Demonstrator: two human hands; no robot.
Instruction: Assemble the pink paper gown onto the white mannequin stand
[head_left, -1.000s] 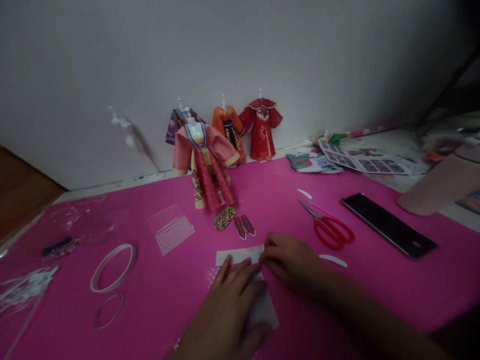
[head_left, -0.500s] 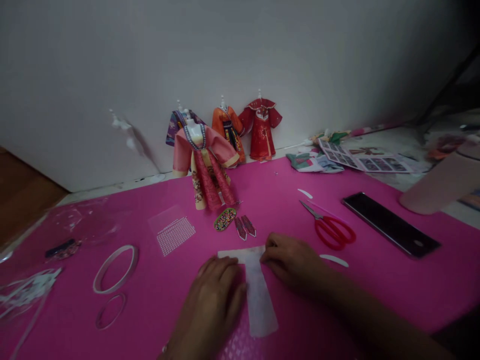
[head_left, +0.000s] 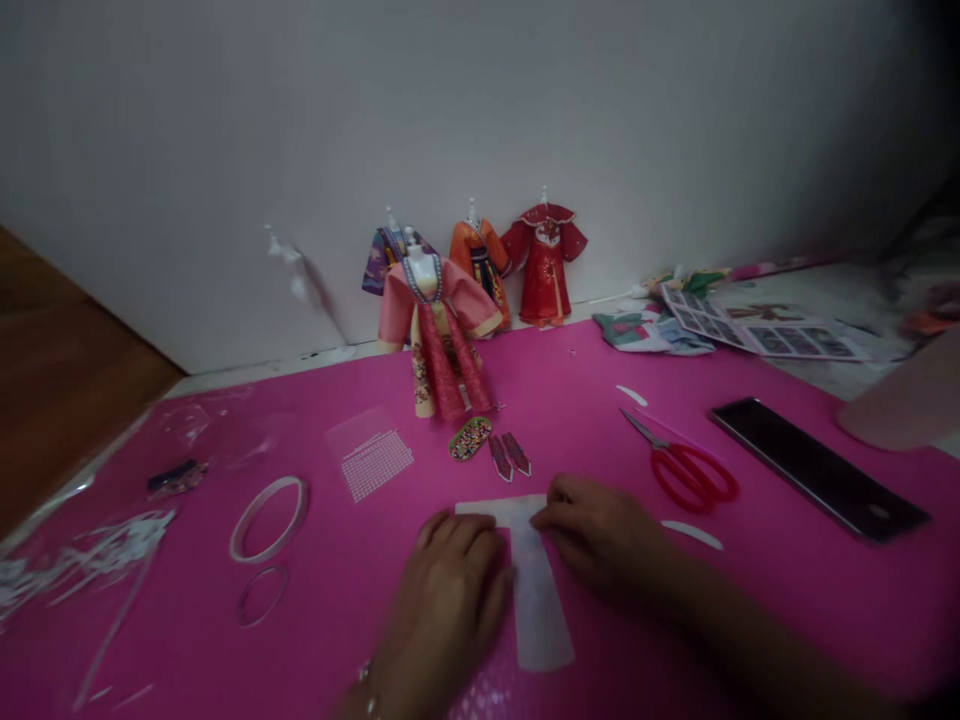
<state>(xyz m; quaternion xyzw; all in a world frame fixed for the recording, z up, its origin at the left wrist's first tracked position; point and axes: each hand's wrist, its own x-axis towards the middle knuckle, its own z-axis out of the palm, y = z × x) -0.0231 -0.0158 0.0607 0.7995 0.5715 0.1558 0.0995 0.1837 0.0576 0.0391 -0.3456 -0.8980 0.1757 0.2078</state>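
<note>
A T-shaped piece of thin whitish fabric (head_left: 538,610) lies on the pink mat, with a cream band across its top. My left hand (head_left: 450,580) rests over the left part of that band, fingers laid flat and pressing it down. At the band's right side, where the long panel joins, my right hand (head_left: 592,525) has thumb and fingertips pinched on the fabric. Just beyond the band are two small dark red pointed pieces with white edging (head_left: 510,456) and a green oval dish of tiny beads (head_left: 471,438).
Red-handled scissors (head_left: 686,470), curved white slivers (head_left: 694,534) and a phone (head_left: 817,468) lie right. Doll forms in robes (head_left: 442,330) stand against the wall. Left are a tape roll (head_left: 238,520), a clear ring (head_left: 241,603), a bead sheet (head_left: 375,465) and white ribbon (head_left: 112,550).
The view has swung a little to the left, so everything sits further right in it. Both hands keep nearly the same places on the fabric.
</note>
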